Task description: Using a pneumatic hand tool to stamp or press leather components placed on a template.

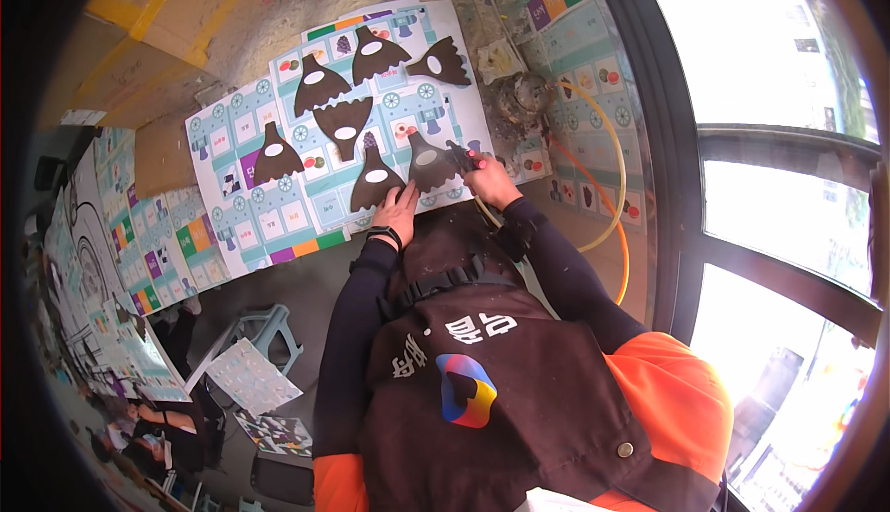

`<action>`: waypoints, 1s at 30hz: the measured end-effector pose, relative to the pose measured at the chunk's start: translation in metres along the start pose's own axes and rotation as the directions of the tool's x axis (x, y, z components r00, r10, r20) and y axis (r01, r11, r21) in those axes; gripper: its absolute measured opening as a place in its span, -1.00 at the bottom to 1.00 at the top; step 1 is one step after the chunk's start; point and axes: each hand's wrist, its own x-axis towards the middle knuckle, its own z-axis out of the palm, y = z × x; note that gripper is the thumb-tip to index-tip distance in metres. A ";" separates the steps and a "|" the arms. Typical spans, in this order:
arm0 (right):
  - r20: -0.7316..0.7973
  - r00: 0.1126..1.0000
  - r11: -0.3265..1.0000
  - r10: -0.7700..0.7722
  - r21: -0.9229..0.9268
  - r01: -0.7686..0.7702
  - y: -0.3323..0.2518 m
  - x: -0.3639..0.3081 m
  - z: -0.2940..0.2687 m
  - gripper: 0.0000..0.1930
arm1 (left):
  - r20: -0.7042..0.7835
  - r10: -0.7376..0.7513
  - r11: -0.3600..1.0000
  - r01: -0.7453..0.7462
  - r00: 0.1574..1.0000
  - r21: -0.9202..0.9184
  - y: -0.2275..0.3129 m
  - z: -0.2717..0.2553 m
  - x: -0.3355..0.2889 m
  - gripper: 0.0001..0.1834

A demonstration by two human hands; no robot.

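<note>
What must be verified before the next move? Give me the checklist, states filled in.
1. Right hand grips the black-and-red tool: ok.
2. Left hand has its fingers at the edge of the dark pieces nearest the person: ok.
3. Dark piece beside the tool lies on the printed sheet: ok.
4. All seven dark pieces point the same way: not ok; the middle piece points toward the person and the far-right piece lies sideways.
5. Visible loops of the yellow hose and orange hose are off the pieces: ok.
6. Surface wet or dry: cannot tell.
</note>
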 end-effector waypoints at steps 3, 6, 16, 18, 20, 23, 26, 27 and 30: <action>0.048 0.999 0.990 -0.017 -0.142 0.024 -0.005 -0.006 -0.001 -0.68 | -0.074 0.032 0.999 -0.031 0.997 0.013 -0.002 0.006 0.001 -0.35; 0.061 0.998 0.996 -0.027 -0.085 0.032 -0.011 -0.008 0.002 -0.69 | -0.058 0.024 1.000 -0.023 0.998 0.016 -0.001 0.005 0.000 -0.32; 0.150 0.988 0.980 0.038 0.188 -0.066 -0.018 -0.021 0.008 -0.73 | -0.073 0.059 0.989 -0.068 0.996 -0.128 -0.005 -0.025 -0.014 -0.32; 0.162 0.987 0.956 0.013 0.288 -0.060 -0.024 -0.023 0.008 -0.75 | -0.214 0.058 0.957 -0.115 0.975 -0.266 -0.013 -0.039 -0.022 -0.42; 0.147 0.989 0.943 0.014 0.326 -0.062 -0.029 -0.030 0.011 -0.75 | -0.234 0.016 0.960 -0.080 0.972 -0.269 -0.032 -0.045 -0.037 -0.43; 0.123 0.991 0.926 0.046 0.367 -0.088 -0.052 -0.042 0.017 -0.73 | -0.281 -0.028 0.971 -0.040 0.959 -0.235 -0.067 -0.047 -0.058 -0.48; 0.150 0.987 0.971 0.058 0.220 -0.090 -0.066 -0.051 0.036 -0.73 | -0.155 0.061 0.992 -0.077 0.986 -0.098 -0.099 -0.036 -0.070 -0.52; 0.132 0.989 0.971 0.066 0.218 -0.094 -0.067 -0.052 0.042 -0.73 | -0.157 0.079 0.990 -0.096 0.984 -0.103 -0.103 -0.036 -0.072 -0.52; -0.079 0.996 0.983 0.039 0.182 -0.024 -0.057 -0.048 0.056 -0.76 | -0.120 0.143 0.987 -0.151 0.982 -0.058 -0.112 -0.034 -0.074 -0.50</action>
